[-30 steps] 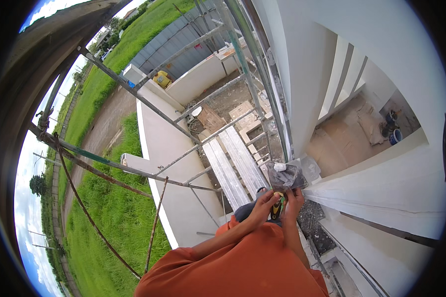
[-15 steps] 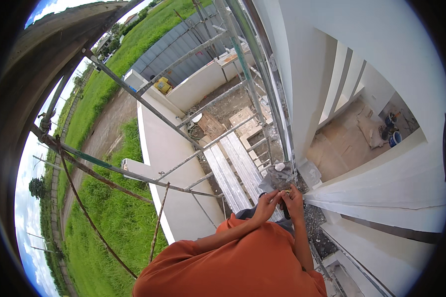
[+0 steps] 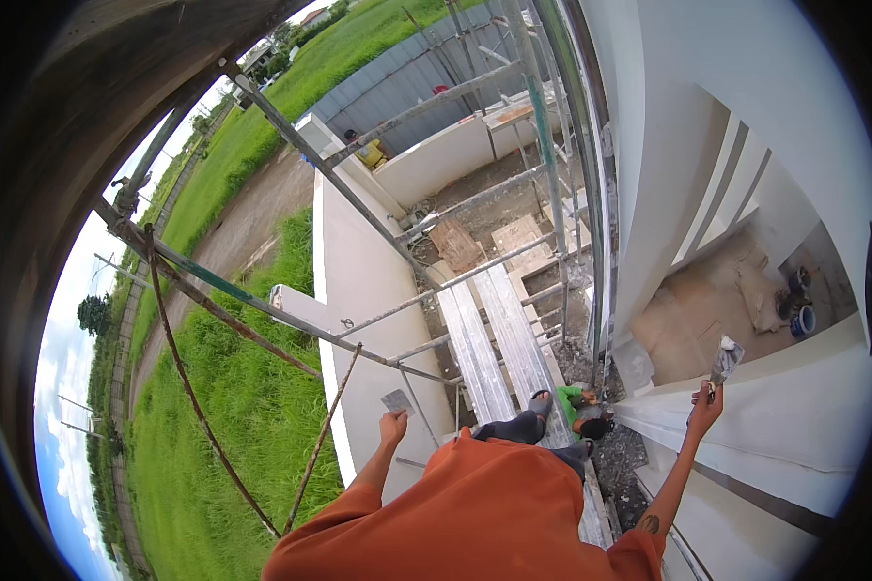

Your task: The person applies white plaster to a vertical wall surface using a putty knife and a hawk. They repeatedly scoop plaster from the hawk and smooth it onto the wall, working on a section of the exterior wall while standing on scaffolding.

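Knife [image 3: 718,374]: in the right hand [image 3: 704,407], its blade reaching up and away beyond the fingers, with a white lump [image 3: 730,347] at the far end.
Right hand: clenched round the knife's handle, held out to the person's right on an outstretched arm, in front of the white ledge [image 3: 794,412].
Plate [image 3: 397,402]: in the left hand [image 3: 392,427], touching the fingers and jutting out just past them; it was grey, flat and roughly square, and showed against the pale wall [image 3: 358,276].
Left hand: closed on the plate's near edge, well apart from the right hand.
Writing: the red patch [image 3: 440,89] on the grey fence [image 3: 383,102] was too small to read, and so was the blue bucket [image 3: 802,321]; the dark mark [image 3: 651,524] on the right forearm could not be made out.
Feet: one sandalled foot [image 3: 541,399] showed over the planks [image 3: 506,315], between the two hands.
Others: a green sleeve [image 3: 568,397] showed beside that foot, its wearer partly hidden; far off, near the fence, was someone in a yellow top [image 3: 369,154].
Scaffold [image 3: 234,290]: its poles crossed the view on the left and ahead, with grass [image 3: 213,416] beyond.
Bucket: inside the opening on the right, on the floor [image 3: 707,300], well beyond the knife.
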{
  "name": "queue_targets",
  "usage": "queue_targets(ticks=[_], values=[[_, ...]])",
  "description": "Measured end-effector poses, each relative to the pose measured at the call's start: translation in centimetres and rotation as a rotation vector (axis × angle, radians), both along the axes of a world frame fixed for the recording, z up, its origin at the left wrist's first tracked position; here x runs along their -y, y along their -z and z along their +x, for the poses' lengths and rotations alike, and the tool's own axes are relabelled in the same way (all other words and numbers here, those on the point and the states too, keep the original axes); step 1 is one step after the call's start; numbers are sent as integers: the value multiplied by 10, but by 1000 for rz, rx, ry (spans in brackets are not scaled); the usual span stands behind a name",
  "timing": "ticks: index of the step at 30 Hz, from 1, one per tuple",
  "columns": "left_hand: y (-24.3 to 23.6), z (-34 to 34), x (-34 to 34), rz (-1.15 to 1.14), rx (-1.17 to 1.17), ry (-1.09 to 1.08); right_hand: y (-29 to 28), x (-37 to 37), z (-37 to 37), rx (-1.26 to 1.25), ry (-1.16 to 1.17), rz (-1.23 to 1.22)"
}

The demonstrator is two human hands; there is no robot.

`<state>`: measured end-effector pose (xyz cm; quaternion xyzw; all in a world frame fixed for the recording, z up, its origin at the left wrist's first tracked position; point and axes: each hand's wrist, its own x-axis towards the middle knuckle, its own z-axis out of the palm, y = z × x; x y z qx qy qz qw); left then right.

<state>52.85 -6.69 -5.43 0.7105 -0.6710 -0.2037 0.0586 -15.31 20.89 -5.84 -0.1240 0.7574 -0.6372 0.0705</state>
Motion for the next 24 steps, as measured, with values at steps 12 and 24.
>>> queue_targets(ticks=[12,24], values=[[35,67,-218,299,117,-548,-106,245,438,-112,-1420,63],[7,-13,-105,70,-94,-39,-60,235,311,-35,-1279,239]])
